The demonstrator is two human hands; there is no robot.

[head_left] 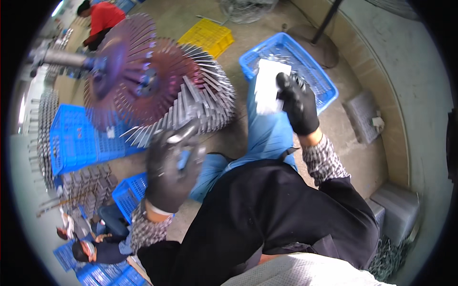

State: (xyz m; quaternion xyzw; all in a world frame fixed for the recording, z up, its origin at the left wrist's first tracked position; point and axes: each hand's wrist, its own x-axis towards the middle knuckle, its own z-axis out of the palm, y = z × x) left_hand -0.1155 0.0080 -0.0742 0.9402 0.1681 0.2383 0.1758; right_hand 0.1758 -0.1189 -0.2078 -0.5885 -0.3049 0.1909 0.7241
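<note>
My right hand [300, 102], in a black glove, is closed on a flat white rectangular piece [269, 86]. It holds the piece by its right edge, above my knee and the near side of a blue basket [312, 64] with small shiny metal pieces inside. My left hand [172, 164], also black-gloved, is raised and smeared by motion, its fingers bent. A bright streak shows at its fingers; I cannot tell whether that is a metal piece or glare. Just beyond it stands a slotted purple-brown wheel rack [138, 76], with thin metal strips [205, 102] fanned out along its lower right side.
At the left are a large blue crate [78, 138] and a smaller blue basket [129, 195]. A yellow crate [210, 37] lies beyond the rack. Grey boxes [396, 212] stand at right. Other people sit at lower left, and a person in red [107, 16] is at upper left.
</note>
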